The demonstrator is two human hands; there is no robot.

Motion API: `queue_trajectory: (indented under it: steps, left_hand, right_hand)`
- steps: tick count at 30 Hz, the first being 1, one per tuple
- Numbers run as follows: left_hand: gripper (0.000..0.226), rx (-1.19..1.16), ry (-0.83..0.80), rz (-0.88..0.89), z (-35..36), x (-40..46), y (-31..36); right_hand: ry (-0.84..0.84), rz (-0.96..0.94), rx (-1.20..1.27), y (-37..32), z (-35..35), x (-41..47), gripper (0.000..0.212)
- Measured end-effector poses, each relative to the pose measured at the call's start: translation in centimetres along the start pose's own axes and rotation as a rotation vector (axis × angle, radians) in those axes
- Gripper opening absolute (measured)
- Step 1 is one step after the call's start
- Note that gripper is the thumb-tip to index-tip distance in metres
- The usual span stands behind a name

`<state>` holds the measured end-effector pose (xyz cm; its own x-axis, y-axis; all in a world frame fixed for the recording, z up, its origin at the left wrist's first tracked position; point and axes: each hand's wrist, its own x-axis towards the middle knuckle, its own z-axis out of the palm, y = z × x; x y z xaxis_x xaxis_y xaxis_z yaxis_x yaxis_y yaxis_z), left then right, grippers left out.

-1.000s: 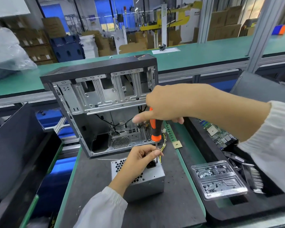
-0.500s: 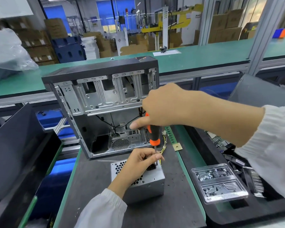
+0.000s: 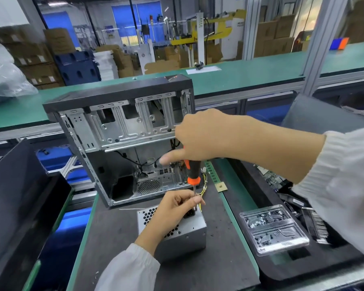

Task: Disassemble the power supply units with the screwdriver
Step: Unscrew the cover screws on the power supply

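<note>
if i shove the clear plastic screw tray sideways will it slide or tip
The clear screw tray looks thin and light, so it would probably slide easily. It is low and wide, so tipping seems unlikely. Its loose screws would likely rattle or shift.

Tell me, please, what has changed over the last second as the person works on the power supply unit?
Very little. The right hand still grips the screwdriver upright, shifted only slightly; any turning cannot be judged. The left hand still pinches the shaft at the top of the power supply unit. The computer case and the screw tray stayed put.
</note>
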<state>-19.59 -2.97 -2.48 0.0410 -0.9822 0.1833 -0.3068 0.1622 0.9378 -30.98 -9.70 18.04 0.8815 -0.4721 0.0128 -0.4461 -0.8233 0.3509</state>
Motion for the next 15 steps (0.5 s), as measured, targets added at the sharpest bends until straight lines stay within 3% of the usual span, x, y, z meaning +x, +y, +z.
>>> queue_trajectory:
  steps: [4,7,10,13,15]
  left_hand:
    - [0.023,-0.01,0.005,-0.024,0.1,0.0,0.0]
    - [0.023,0.002,0.005,-0.035,0.1,0.0,-0.1]
    - [0.023,0.003,0.002,-0.018,0.0,0.0,-0.1]
    - [0.024,0.012,-0.002,-0.013,0.0,0.1,0.0]
    - [0.025,0.038,0.004,-0.019,0.1,0.0,0.1]
  right_hand:
    - [-0.044,-0.062,0.02,-0.1,0.3,0.1,0.047]
    - [-0.238,-0.175,0.159,0.8,-0.6,0.1,0.008]
    - [-0.293,-0.194,0.233,1.0,-0.9,0.1,0.03]
    - [-0.203,-0.051,0.181,0.3,-0.5,-0.2,0.061]
    - [-0.091,0.037,0.108,0.0,-0.1,-0.2,0.061]
